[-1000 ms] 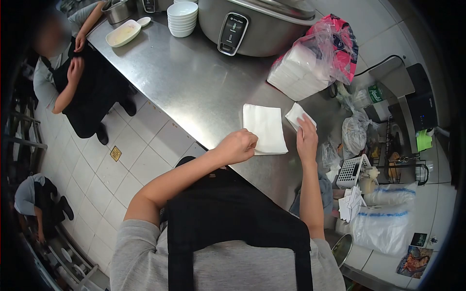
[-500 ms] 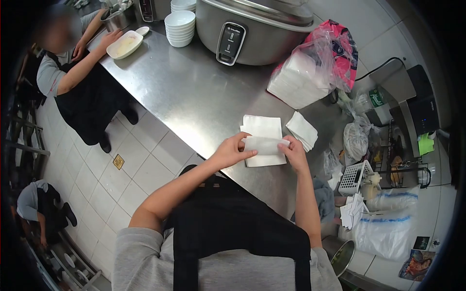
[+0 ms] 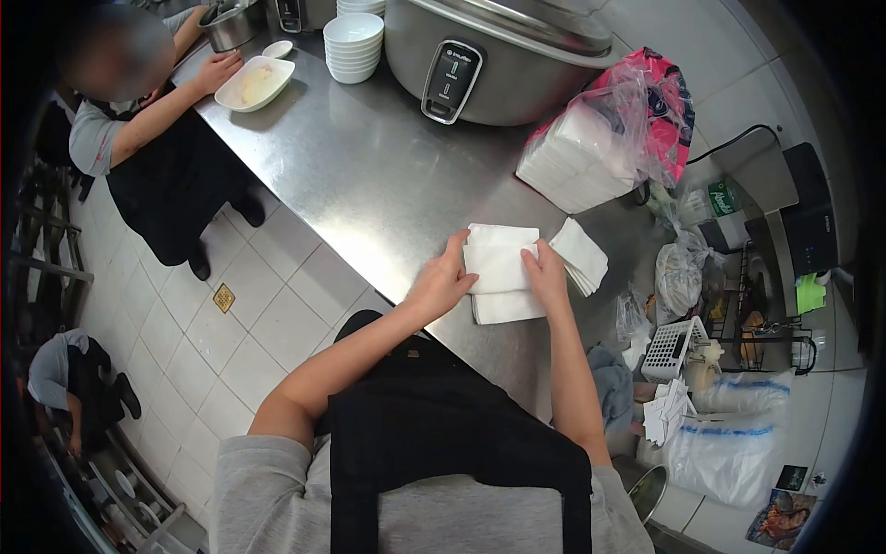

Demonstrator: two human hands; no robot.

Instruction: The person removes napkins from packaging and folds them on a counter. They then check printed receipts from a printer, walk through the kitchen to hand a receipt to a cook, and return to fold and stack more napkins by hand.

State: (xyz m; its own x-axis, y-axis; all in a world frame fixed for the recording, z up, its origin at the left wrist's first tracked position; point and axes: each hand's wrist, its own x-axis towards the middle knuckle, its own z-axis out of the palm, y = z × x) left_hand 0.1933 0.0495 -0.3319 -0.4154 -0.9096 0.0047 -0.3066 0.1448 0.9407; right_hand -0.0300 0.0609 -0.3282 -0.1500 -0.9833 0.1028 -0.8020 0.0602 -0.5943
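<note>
A white paper napkin (image 3: 498,268) lies between my two hands, above other flat napkins. My left hand (image 3: 441,284) grips its left edge, with the thumb on top. On the right edge, the thumb and fingers of my right hand (image 3: 546,277) pinch it. Beneath shows a napkin stack (image 3: 508,308), its lower part in view and the rest covered. Just right of my right hand sits a small fanned pile of folded napkins (image 3: 580,257). Farther back, a thick block of napkins (image 3: 581,159) sticks out of a pink and clear plastic bag (image 3: 660,111).
A large rice cooker (image 3: 498,69) and stacked white bowls (image 3: 353,48) stand at the back of the steel table (image 3: 360,166). At the left, a co-worker's hand (image 3: 220,69) is beside a white dish (image 3: 256,85). A white basket (image 3: 672,349) is at the right.
The napkin between my hands, earlier folded over as a narrow strip, now lies flatter and taller. My hands have shifted slightly up along its sides. The view has moved a little.
</note>
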